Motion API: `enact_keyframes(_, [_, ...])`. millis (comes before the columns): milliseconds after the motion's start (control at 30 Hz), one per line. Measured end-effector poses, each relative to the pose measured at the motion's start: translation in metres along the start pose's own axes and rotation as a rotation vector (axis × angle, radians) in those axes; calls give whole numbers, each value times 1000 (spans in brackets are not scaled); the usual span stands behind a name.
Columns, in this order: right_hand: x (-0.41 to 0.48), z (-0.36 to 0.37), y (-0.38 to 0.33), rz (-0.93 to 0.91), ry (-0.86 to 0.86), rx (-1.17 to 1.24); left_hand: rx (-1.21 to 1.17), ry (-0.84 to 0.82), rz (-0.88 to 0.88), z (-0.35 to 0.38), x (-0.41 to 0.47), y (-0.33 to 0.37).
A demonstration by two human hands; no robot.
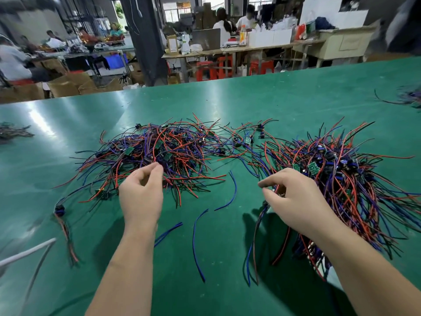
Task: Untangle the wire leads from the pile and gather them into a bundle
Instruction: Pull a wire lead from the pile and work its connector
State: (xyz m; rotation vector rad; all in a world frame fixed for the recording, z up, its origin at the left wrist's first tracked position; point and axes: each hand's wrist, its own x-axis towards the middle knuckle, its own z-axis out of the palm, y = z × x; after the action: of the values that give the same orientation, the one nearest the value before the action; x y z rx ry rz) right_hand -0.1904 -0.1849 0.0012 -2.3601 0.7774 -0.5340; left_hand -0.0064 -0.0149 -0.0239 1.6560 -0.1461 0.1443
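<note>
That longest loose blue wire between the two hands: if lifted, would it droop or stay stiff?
Probably droops somewhat: the blue wire lies in a loose curve on the table. Likely very light, being thin. Unlikely to snag, since it lies apart from the pile.

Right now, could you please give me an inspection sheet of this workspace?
Surface: green table mat, glare at far left.
Job's things: tangled pile at centre-left; straighter bundle at right.
Clutter: loose blue wires at near centre; stray lead at left; small heaps at both far edges.
Grips: left grip pinches a wire in the pile; right grip holds a few dangling leads.
Cables: white cable, lower left.
Surroundings: benches, seated people, red stools, cardboard boxes.
</note>
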Motion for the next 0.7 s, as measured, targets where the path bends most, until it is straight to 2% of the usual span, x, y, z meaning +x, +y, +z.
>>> enact_keyframes(100, [1,3,4,-21,20,16,-204,15,58,1,-2,7])
enact_keyframes(233, [3,5,8,-75,46,49,-321,-97,105,4,-13,23])
enact_keyframes(300, [5,8,9,-53,28,202,-441,-268,105,3,-21,32])
enact_keyframes(333, [6,9,8,-6,-21,374,-510,-378,99,2,-26,36])
enact_keyframes(400, [6,12,2,156,-198,802,-588,-604,126,2,-38,43])
enact_keyframes(467, [6,15,-4,304,-392,1069,-569,-846,212,6,-53,49])
enact_keyframes(567, [2,14,-9,328,-540,1237,-505,-1193,269,14,-75,54])
enact_keyframes(700, [3,-5,-8,292,-478,1353,-332,-1374,253,20,-91,56])
